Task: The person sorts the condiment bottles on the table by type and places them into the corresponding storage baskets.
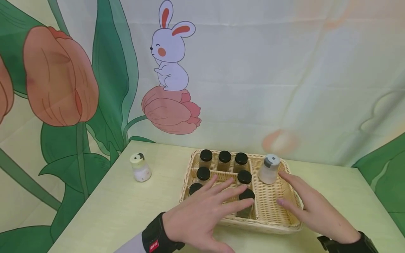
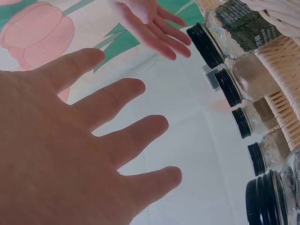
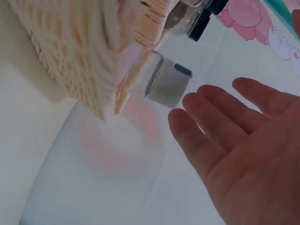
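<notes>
My left hand (image 1: 202, 211) is spread out, palm down, over the front left of a woven basket (image 1: 272, 211) and holds nothing. Black-lidded glass jars (image 1: 244, 179) stand in the basket's left and middle compartments, some partly hidden by that hand. One jar (image 2: 241, 28), close to the basket weave in the left wrist view, has dark green flakes inside. My right hand (image 1: 322, 211) reaches over the basket's right rim with fingers extended and nothing in its grasp. Near its fingertips, a grey-lidded shaker (image 1: 269, 170) stands in the right compartment.
A small shaker with a pale yellow lid (image 1: 140, 168) stands apart on the pale tabletop (image 1: 107, 211), left of the basket. Behind the table hangs a cloth backdrop (image 1: 246, 88) printed with tulips and a rabbit.
</notes>
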Action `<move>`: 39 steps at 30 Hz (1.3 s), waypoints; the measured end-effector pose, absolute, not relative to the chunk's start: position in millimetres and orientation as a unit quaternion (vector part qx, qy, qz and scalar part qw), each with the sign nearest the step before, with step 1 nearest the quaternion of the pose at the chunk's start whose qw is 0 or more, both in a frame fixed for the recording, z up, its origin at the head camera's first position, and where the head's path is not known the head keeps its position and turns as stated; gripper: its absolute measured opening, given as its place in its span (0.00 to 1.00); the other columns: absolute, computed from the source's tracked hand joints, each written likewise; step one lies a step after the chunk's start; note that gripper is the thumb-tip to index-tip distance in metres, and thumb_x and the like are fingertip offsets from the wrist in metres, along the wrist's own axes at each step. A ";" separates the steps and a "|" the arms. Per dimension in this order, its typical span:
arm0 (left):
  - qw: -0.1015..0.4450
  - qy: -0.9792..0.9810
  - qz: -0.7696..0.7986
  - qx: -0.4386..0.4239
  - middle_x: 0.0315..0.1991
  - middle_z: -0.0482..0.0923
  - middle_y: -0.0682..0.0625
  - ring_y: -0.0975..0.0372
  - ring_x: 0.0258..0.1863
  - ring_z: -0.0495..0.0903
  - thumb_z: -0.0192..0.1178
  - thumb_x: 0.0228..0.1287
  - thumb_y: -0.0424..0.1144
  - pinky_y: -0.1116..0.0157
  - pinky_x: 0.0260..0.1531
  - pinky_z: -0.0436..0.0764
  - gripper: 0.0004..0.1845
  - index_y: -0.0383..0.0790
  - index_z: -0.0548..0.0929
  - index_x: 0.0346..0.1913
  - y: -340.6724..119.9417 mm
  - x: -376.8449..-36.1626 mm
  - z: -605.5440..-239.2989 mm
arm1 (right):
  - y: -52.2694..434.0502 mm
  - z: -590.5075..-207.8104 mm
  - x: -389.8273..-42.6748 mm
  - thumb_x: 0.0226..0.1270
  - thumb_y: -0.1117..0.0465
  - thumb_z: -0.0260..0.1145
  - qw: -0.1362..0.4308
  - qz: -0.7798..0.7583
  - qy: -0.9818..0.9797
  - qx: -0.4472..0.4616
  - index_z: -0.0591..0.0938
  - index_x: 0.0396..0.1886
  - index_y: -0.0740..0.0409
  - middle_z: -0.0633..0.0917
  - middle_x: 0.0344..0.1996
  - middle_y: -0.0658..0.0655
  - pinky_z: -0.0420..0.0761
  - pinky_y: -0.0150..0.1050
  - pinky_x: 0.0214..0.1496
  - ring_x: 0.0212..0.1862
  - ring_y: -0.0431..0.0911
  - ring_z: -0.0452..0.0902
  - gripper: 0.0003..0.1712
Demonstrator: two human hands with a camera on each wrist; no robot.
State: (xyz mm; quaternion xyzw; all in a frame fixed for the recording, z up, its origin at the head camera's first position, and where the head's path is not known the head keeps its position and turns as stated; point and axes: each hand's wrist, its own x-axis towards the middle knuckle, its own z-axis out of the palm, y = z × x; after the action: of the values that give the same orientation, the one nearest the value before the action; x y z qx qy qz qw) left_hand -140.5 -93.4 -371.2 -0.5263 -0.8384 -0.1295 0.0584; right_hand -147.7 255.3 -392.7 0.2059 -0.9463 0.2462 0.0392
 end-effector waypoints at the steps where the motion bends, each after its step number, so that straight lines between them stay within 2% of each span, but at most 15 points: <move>1: 0.058 -0.838 -0.131 -0.527 0.85 0.37 0.61 0.52 0.85 0.47 0.66 0.56 0.71 0.35 0.76 0.57 0.58 0.64 0.46 0.84 -93.5 -140.7 -371.4 | 253.8 -392.9 -144.9 0.76 0.44 0.65 0.040 0.248 -0.945 0.209 0.59 0.83 0.49 0.70 0.75 0.64 0.76 0.70 0.61 0.72 0.66 0.69 0.43; 7: 0.047 -0.837 -0.139 -0.527 0.85 0.36 0.61 0.52 0.85 0.47 0.66 0.57 0.70 0.34 0.76 0.56 0.58 0.65 0.46 0.84 -94.2 -142.0 -372.0 | 244.0 -391.8 -131.5 0.72 0.42 0.68 0.038 0.242 -0.943 0.226 0.54 0.84 0.38 0.65 0.79 0.58 0.75 0.68 0.62 0.75 0.63 0.67 0.49; 14: 0.049 -0.839 -0.134 -0.526 0.85 0.37 0.61 0.52 0.85 0.47 0.67 0.56 0.71 0.34 0.75 0.57 0.59 0.65 0.44 0.84 -94.3 -142.8 -372.9 | 236.1 -389.5 -118.4 0.67 0.35 0.69 0.020 0.233 -0.947 0.221 0.53 0.84 0.35 0.63 0.81 0.52 0.76 0.65 0.64 0.77 0.60 0.65 0.53; 17: 0.050 -0.841 -0.134 -0.522 0.85 0.38 0.60 0.53 0.85 0.48 0.66 0.56 0.72 0.34 0.76 0.56 0.60 0.65 0.44 0.84 -94.6 -143.5 -372.1 | 234.0 -388.8 -113.6 0.65 0.36 0.72 0.030 0.222 -0.947 0.228 0.53 0.84 0.33 0.62 0.81 0.51 0.73 0.46 0.71 0.77 0.58 0.65 0.55; 19: 0.057 -0.843 -0.130 -0.519 0.85 0.39 0.60 0.53 0.85 0.48 0.66 0.55 0.74 0.33 0.76 0.56 0.60 0.65 0.44 0.84 -95.1 -144.5 -371.2 | 232.6 -388.4 -111.0 0.64 0.38 0.73 0.037 0.224 -0.945 0.237 0.52 0.84 0.33 0.61 0.82 0.51 0.62 0.29 0.75 0.78 0.58 0.64 0.56; 21: 0.060 -0.845 -0.131 -0.515 0.85 0.40 0.60 0.54 0.85 0.48 0.65 0.54 0.75 0.33 0.76 0.54 0.60 0.65 0.44 0.84 -95.8 -145.5 -370.5 | 231.1 -388.3 -108.4 0.63 0.39 0.75 0.042 0.228 -0.941 0.246 0.52 0.84 0.33 0.61 0.82 0.51 0.51 0.18 0.71 0.78 0.58 0.63 0.57; 22: 0.064 -0.846 -0.128 -0.514 0.85 0.40 0.59 0.54 0.85 0.48 0.64 0.54 0.76 0.33 0.76 0.54 0.60 0.65 0.44 0.84 -96.2 -146.1 -370.5 | 230.3 -388.0 -107.0 0.62 0.39 0.75 0.043 0.229 -0.940 0.250 0.52 0.84 0.33 0.61 0.82 0.51 0.52 0.19 0.71 0.78 0.58 0.63 0.57; 24: 0.071 -0.847 -0.123 -0.512 0.85 0.41 0.59 0.54 0.85 0.47 0.63 0.55 0.77 0.32 0.76 0.54 0.60 0.64 0.44 0.84 -97.2 -147.4 -370.3 | 228.4 -387.8 -104.5 0.60 0.40 0.77 0.048 0.230 -0.936 0.261 0.53 0.84 0.35 0.62 0.82 0.53 0.62 0.34 0.77 0.78 0.59 0.62 0.59; 26: 0.072 -0.850 -0.123 -0.507 0.85 0.41 0.59 0.54 0.85 0.47 0.62 0.54 0.78 0.32 0.76 0.53 0.60 0.65 0.45 0.84 -98.4 -148.8 -370.2 | 226.3 -387.8 -102.5 0.58 0.39 0.78 0.053 0.225 -0.934 0.271 0.53 0.85 0.36 0.62 0.81 0.54 0.73 0.55 0.71 0.77 0.60 0.63 0.61; 28: 0.069 -0.854 -0.126 -0.500 0.85 0.40 0.60 0.54 0.85 0.47 0.62 0.54 0.78 0.32 0.76 0.52 0.59 0.65 0.44 0.84 -99.6 -150.0 -370.1 | 224.1 -387.9 -101.1 0.57 0.39 0.78 0.053 0.225 -0.931 0.281 0.53 0.85 0.37 0.61 0.82 0.55 0.75 0.71 0.60 0.77 0.63 0.63 0.62; 32: 0.060 -0.862 -0.145 -0.482 0.85 0.41 0.62 0.53 0.85 0.47 0.63 0.54 0.78 0.32 0.76 0.51 0.59 0.68 0.44 0.83 -102.3 -152.0 -369.7 | 219.6 -390.0 -100.0 0.54 0.37 0.78 0.058 0.215 -0.929 0.296 0.54 0.84 0.37 0.61 0.82 0.52 0.75 0.73 0.59 0.76 0.64 0.63 0.62; 34: 0.065 -0.865 -0.145 -0.476 0.85 0.44 0.61 0.52 0.84 0.48 0.61 0.54 0.79 0.32 0.76 0.52 0.59 0.69 0.43 0.83 -103.4 -153.4 -369.7 | 217.6 -392.0 -99.2 0.53 0.36 0.79 0.061 0.204 -0.931 0.297 0.55 0.84 0.36 0.61 0.82 0.49 0.75 0.68 0.61 0.77 0.61 0.63 0.63; 35: 0.071 -0.866 -0.144 -0.473 0.85 0.46 0.60 0.51 0.84 0.48 0.61 0.54 0.80 0.32 0.76 0.53 0.59 0.69 0.44 0.83 -104.1 -154.4 -369.6 | 216.9 -393.3 -98.5 0.53 0.34 0.78 0.063 0.199 -0.932 0.297 0.56 0.84 0.35 0.61 0.82 0.48 0.72 0.63 0.68 0.77 0.60 0.63 0.63; 37: 0.081 -0.869 -0.141 -0.467 0.84 0.49 0.58 0.51 0.84 0.49 0.59 0.54 0.81 0.32 0.76 0.53 0.58 0.69 0.46 0.83 -105.6 -156.7 -370.1 | 215.5 -395.6 -97.2 0.52 0.31 0.77 0.063 0.191 -0.933 0.297 0.56 0.84 0.35 0.60 0.82 0.46 0.57 0.47 0.81 0.78 0.58 0.62 0.63; 39: 0.088 -0.872 -0.140 -0.461 0.84 0.51 0.57 0.51 0.84 0.48 0.58 0.53 0.82 0.33 0.76 0.53 0.57 0.68 0.48 0.83 -107.5 -159.1 -370.0 | 214.4 -397.4 -95.8 0.52 0.28 0.76 0.066 0.183 -0.934 0.299 0.56 0.84 0.34 0.60 0.82 0.44 0.41 0.26 0.79 0.78 0.57 0.63 0.63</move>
State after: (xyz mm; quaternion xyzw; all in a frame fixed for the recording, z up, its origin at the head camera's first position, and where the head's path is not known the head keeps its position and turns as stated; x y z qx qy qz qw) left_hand -159.1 -107.5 -370.0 -0.4609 -0.8720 -0.1395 0.0879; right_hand -95.8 214.4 -397.4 0.2988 -0.9343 0.1828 0.0664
